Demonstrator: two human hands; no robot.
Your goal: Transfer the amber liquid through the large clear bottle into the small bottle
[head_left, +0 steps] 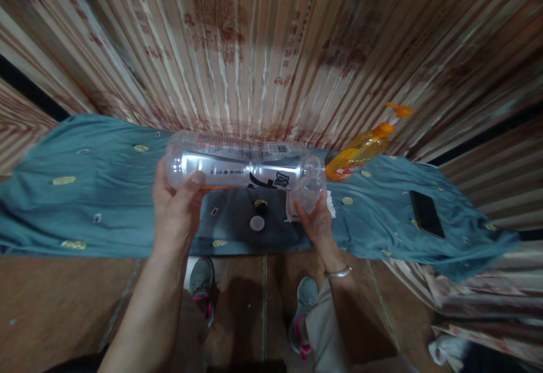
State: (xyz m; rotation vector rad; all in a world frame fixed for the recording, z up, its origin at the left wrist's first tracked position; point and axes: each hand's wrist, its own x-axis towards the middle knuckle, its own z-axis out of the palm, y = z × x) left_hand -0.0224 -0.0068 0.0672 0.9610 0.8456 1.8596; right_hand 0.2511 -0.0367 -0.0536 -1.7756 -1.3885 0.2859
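Note:
My left hand point(178, 194) is wrapped round the base end of a large clear plastic bottle point(241, 163) with a silver label. The bottle lies almost level in the air, its neck pointing right. At the neck, my right hand point(316, 217) grips a small clear plastic cup point(309, 192), held against or just under the bottle's mouth. Whether liquid passes between them I cannot tell. Below the bottle, a round white disc point(257, 223) and a small dark cap point(261, 207) lie on the teal cloth point(123, 203).
An orange pump bottle point(360, 152) stands right of the cup. White tissue point(331, 204) lies partly behind my right hand. A black phone point(426, 213) rests near the right end of the cloth. A patterned curtain point(263, 50) hangs along the back.

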